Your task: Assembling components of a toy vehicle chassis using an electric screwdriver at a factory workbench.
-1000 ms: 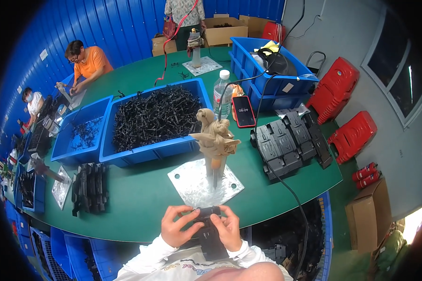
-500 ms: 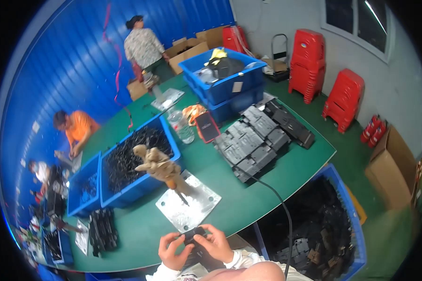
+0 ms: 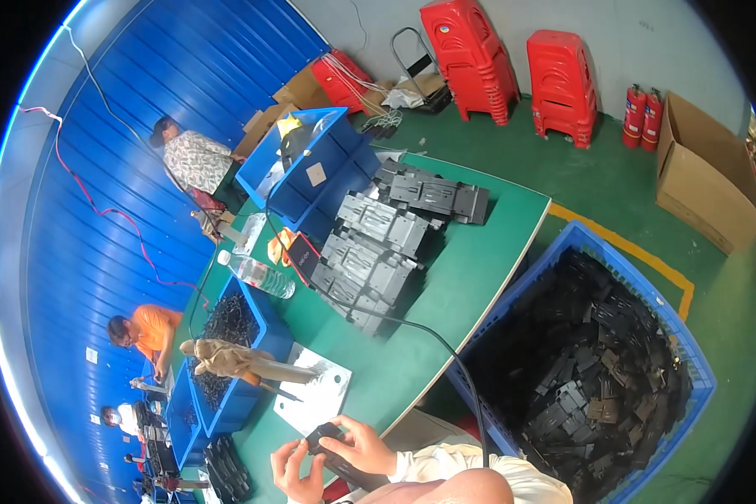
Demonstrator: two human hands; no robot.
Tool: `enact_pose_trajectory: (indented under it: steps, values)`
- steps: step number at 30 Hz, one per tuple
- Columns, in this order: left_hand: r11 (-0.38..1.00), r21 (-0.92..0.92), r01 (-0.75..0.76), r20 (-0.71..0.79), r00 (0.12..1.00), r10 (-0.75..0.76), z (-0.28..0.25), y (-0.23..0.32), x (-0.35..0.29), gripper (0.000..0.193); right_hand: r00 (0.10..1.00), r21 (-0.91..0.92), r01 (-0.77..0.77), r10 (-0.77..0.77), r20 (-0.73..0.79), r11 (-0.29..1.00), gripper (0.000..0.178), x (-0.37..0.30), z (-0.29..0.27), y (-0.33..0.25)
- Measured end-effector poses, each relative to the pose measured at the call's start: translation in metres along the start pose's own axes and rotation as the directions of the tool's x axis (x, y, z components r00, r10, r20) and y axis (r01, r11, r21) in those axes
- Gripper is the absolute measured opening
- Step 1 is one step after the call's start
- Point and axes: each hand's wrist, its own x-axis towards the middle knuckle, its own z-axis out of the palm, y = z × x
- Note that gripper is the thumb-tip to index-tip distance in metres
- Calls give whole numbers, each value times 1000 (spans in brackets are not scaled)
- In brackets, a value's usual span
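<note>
A small black plastic part (image 3: 324,434) is held between my two hands near the table's front edge. My right hand (image 3: 366,450) grips it from the right, with its fingers over the top. My left hand (image 3: 294,472) pinches its left end with bent fingers; the exact contact is partly hidden. Just beyond my hands a bright metal plate (image 3: 332,388) lies on the green table (image 3: 424,344). Over it leans a tool with a tan wrapped handle (image 3: 227,359), held on a stand.
Rows of black plastic parts (image 3: 365,265) lie beyond, beside a water bottle (image 3: 260,275) and stacked blue bins (image 3: 340,160). A large blue crate (image 3: 706,386) of black parts stands at right. A blue bin (image 3: 269,323) holds dark pieces. A dark cable (image 3: 420,326) crosses the table.
The whole view has swung and tilted, bringing the right-hand crate further in. Both hands still hold the black plastic part, with my right hand now covering more of it.
</note>
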Motion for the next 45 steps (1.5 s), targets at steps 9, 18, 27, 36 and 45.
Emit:
enact_pose_trajectory:
  steps: [9, 18, 27, 36, 45]
  values:
    - [971, 157, -179, 3, 983, 181, 2, -4, 7, 44, 1000, 0, 6, -6, 2, 1000, 35, 2, -3, 9]
    - [999, 12, 49, 9, 999, -49, 7, 2, 0, 47, 999, 4, -38, 38, 25, 999, 31, 6, -9, 6]
    - [942, -262, 210, -78, 968, -238, 7, 9, 5, 42, 992, -98, -85, 94, 89, 992, 29, 9, -10, 2]
    - [848, -406, 341, -53, 917, -394, -8, -11, -16, 36, 941, -121, -322, 332, 73, 939, 24, 13, 20, -9]
    - [752, -568, 335, -98, 880, -465, -26, -56, -59, 39, 931, -281, -304, 347, 115, 910, 34, 14, 60, 22]
